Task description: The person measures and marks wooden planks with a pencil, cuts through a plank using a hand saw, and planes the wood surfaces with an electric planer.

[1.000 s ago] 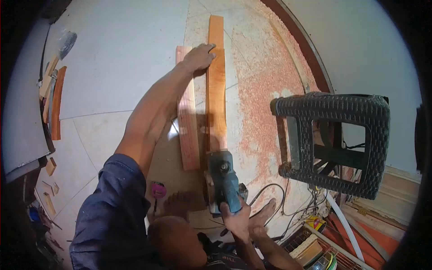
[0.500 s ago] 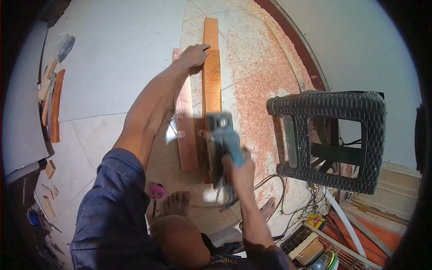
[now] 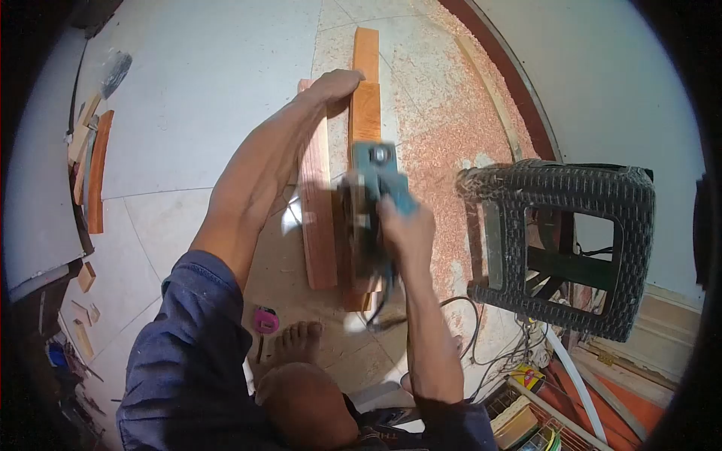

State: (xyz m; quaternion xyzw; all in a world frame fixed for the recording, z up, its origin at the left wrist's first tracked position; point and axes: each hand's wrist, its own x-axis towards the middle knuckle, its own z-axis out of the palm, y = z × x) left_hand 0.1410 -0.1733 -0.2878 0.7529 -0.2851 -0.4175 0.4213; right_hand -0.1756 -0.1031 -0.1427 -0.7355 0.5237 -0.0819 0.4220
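Note:
My right hand (image 3: 407, 227) is wrapped around the handle of a teal electric planer (image 3: 374, 160), slightly blurred by motion. The planer rests on an orange-brown wooden board (image 3: 366, 113), covering its middle and near part. Around that board's far end my left hand (image 3: 338, 86) is closed, some fingers hidden by the wood. The board lies on top of another orange-brown beam (image 3: 367, 52), whose far end sticks out beyond it. Beside them on the left, under my left forearm, lies a pinkish wooden plank (image 3: 320, 225).
Wood shavings (image 3: 436, 135) cover the floor on the right. A dark woven-pattern plastic stool (image 3: 579, 177) lies on its side there. Near my foot is a pink tape measure (image 3: 265, 320). The planer's cord (image 3: 475, 331) runs right, past a wire basket (image 3: 553, 410). Wood offcuts (image 3: 96, 173) lie left.
My right hand has pushed the planer forward along the board, away from me. My left hand still holds the far end. The whole view has shifted slightly.

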